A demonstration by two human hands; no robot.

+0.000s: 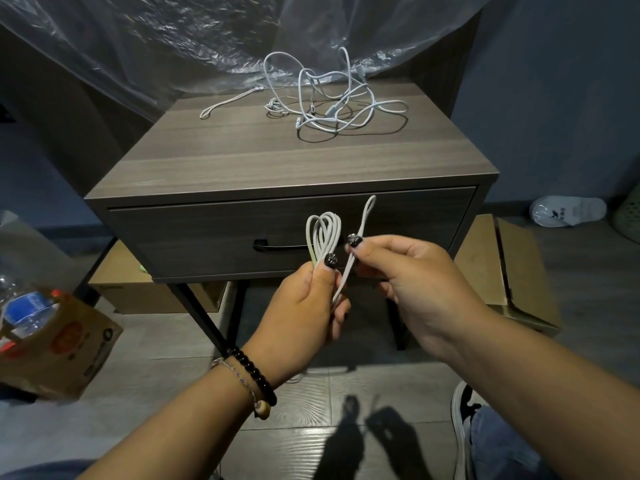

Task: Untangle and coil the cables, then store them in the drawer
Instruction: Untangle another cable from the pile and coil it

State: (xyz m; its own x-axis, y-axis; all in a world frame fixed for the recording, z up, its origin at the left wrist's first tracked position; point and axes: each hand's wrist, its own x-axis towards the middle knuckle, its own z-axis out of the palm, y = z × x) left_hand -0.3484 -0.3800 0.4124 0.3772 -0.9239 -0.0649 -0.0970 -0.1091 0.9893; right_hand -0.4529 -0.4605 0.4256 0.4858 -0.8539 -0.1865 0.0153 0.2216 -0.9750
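My left hand (304, 306) grips a white cable coil (323, 233) whose loops stand up above the thumb. My right hand (408, 278) pinches the loose end of the same cable (363, 220), which sticks up in a narrow loop. Both hands hover in front of the closed drawer (207, 237) with its black handle (277, 244). A tangle of white cables (332, 102) lies at the back of the grey nightstand top (242, 157). One thin strand (228, 102) stretches out to the left of the tangle.
Clear plastic sheeting (207, 36) hangs behind the nightstand. Cardboard boxes (512, 271) sit under and beside it. A box holding a water bottle (24, 306) stands on the floor at left. A white slipper (568, 211) lies at right. My shoe (464, 410) shows below.
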